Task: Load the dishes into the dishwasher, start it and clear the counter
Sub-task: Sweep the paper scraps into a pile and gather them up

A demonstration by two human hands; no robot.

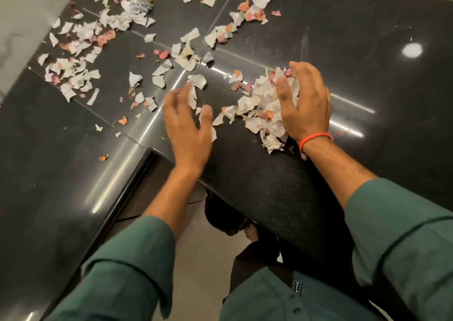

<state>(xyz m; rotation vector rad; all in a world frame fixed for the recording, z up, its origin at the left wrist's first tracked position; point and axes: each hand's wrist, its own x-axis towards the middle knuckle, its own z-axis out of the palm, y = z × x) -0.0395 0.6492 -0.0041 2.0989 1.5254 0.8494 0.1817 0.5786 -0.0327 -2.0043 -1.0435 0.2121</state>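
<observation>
paper heap [262, 110] against right hand [306, 105], beside left hand [188, 129].

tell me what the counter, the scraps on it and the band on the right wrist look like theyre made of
Counter: looks like polished black stone, maybe granite; it mirrors lights, shows straight slab seams and fine speckling near its edge.
Scraps: torn paper, mostly white with some pink and orange; ragged edges, creases, crumpling.
Band: seems to be thin red thread or cord, with a loose end trailing.

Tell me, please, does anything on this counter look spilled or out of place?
Yes. Torn paper scraps lie scattered over the black counter, which is odd for a kitchen surface. The right hand cups a gathered heap; the left hand is open beside it.
</observation>
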